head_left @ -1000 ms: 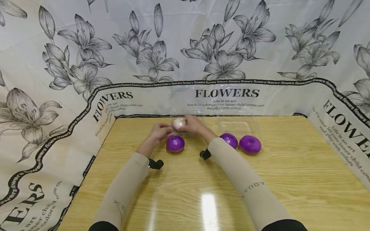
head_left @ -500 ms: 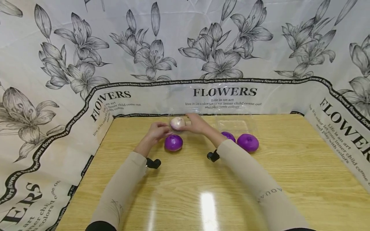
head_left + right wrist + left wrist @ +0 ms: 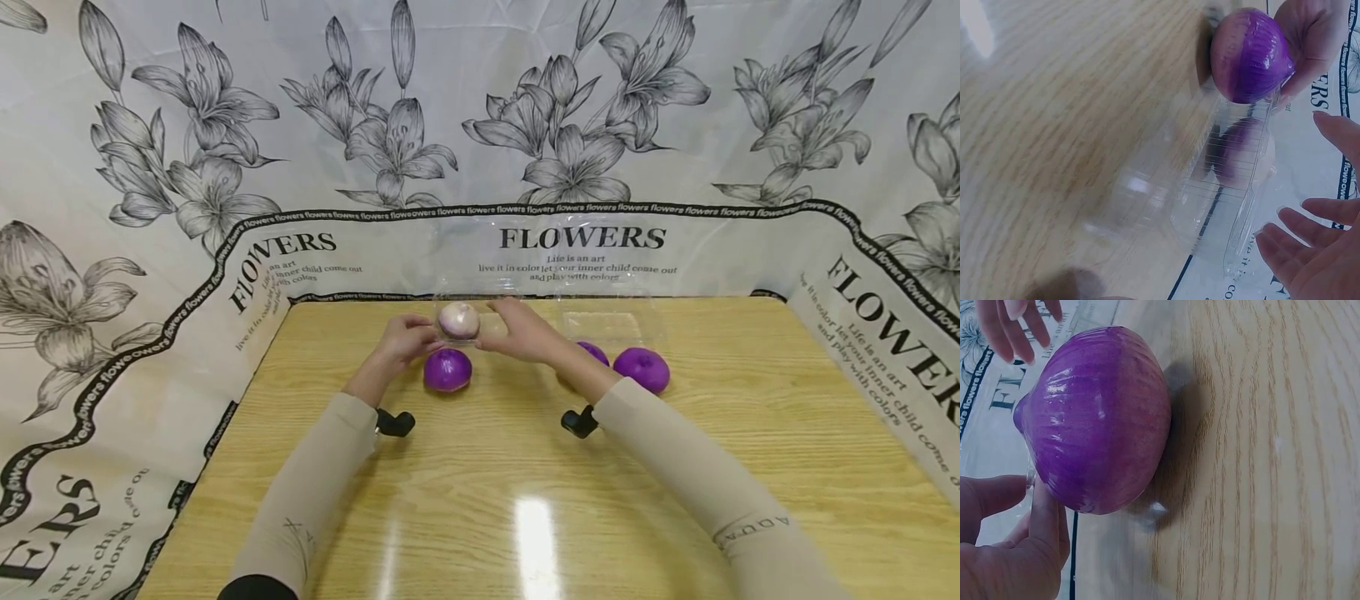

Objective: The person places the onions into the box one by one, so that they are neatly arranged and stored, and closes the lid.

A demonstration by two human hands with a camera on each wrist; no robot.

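The left hand (image 3: 408, 340) pinches the edge of a clear box (image 3: 1244, 219) with its thumb and a finger. The right hand (image 3: 517, 329) has its fingers spread wide apart and has hold of nothing. It is just beside the box too, on the other side from the left hand. Between the two hands is a white onion (image 3: 459, 321) with some purple on it. It sits inside the box, at the end by the left hand.

A shiny purple onion (image 3: 1094, 422) is on the counter (image 3: 480, 475), just in front of the left hand. I cannot tell if the fingers touch it.

To the right of the right hand is a second box (image 3: 603, 323), clear as well. Nearer than that are a fat purple onion (image 3: 642, 370) and its purple neighbor (image 3: 595, 352), which the right arm partly hides. Past both hands hangs a white cloth (image 3: 517, 29) with gray flowers and black words.
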